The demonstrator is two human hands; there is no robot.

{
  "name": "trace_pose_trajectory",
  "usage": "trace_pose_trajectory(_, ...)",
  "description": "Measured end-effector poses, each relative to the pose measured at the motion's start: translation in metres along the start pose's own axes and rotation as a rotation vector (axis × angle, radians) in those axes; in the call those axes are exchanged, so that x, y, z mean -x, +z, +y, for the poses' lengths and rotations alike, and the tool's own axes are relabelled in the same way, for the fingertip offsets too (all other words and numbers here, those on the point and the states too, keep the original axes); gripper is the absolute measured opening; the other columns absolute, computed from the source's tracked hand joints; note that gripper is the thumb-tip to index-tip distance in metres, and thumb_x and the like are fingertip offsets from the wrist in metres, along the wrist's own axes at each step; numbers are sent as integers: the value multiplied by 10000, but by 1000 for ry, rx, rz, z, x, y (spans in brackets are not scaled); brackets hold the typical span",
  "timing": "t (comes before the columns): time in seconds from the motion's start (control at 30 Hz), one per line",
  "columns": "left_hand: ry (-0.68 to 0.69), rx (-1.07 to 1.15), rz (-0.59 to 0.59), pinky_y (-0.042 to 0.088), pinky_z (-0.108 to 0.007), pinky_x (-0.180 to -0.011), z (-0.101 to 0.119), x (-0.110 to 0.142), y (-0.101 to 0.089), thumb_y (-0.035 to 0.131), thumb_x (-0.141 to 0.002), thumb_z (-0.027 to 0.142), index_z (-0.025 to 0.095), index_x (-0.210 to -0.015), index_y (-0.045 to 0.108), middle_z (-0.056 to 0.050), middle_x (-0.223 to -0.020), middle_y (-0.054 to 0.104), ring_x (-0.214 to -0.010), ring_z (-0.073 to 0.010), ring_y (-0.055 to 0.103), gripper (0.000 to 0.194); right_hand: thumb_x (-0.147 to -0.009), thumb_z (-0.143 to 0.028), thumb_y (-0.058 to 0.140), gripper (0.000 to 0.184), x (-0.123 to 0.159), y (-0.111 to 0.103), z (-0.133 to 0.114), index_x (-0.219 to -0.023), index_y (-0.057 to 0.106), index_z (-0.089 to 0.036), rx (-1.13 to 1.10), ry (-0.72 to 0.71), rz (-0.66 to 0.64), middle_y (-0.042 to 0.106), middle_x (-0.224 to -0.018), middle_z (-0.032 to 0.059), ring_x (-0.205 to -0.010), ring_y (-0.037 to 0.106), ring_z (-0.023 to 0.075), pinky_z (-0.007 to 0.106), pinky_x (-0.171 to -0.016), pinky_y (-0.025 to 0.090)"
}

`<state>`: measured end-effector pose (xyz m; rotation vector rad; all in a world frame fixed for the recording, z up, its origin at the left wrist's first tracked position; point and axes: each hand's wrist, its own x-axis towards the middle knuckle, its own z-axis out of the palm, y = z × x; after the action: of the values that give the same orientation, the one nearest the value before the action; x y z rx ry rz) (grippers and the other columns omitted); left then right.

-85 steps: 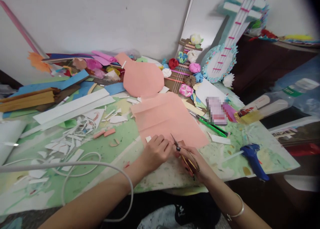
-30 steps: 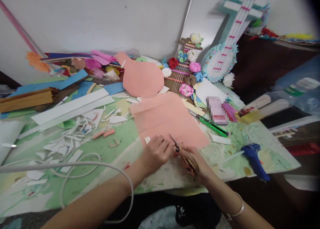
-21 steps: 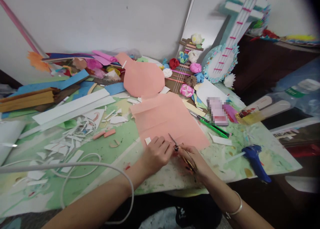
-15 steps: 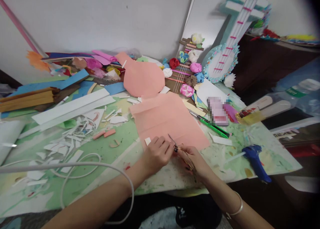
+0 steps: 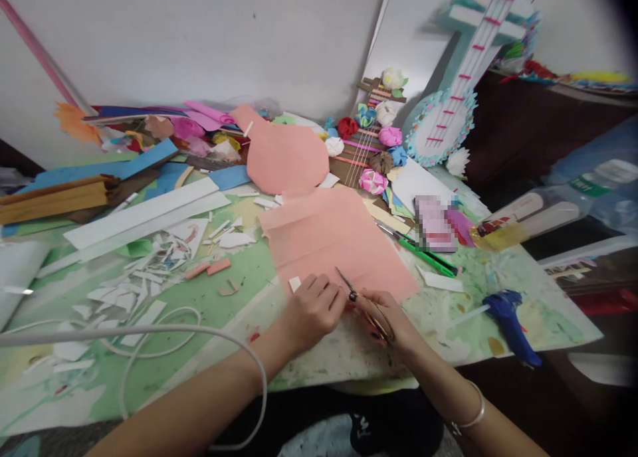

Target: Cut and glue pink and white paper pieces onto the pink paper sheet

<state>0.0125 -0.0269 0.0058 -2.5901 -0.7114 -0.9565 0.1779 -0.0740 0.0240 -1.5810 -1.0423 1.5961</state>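
Note:
A salmon-pink paper sheet (image 5: 333, 234) lies flat on the green table (image 5: 239, 264). My left hand (image 5: 312, 307) rests on its near edge with fingers curled, pinching the paper. My right hand (image 5: 386, 317) grips small scissors (image 5: 361, 304), fingers through the handles. The blades point up-left into the sheet's near edge, close beside my left fingers. A small white scrap (image 5: 295, 283) lies by my left fingertips.
A second pink cut-out (image 5: 284, 155), paper flowers (image 5: 371, 138) and a paper guitar (image 5: 448, 105) stand at the back. White strips (image 5: 144, 214) and scraps lie at the left. A blue glue gun (image 5: 508, 317) and a green pen (image 5: 423, 254) lie on the right. A white cable (image 5: 164, 331) loops in front.
The scissors' blades have shifted slightly along the sheet's near edge and my right hand has worked the handles. My left hand stays on the paper.

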Motion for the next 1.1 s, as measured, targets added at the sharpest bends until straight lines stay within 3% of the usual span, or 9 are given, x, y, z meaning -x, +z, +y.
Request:
trace_pose_trajectory(0.53,10,25,-3,349,-336,-567,1,3,2,453,-901,82,121,-758,585,-55,-655,565,-645,-185,491,199,-739,-675,568,533,-12,-3,3,-575,416,-191,40,-40,-58,378,-389,-83,-284,271,34,180,-282,202)
trace_pose_trajectory(1.1,5,23,-6,367,-328,-578,0,4,0,495,-889,92,104,-805,596,-53,-674,574,-666,-187,504,132,-725,-695,554,542,-9,-4,-2,-575,405,-197,89,-28,-73,344,-395,-90,-302,244,32,175,-285,195)
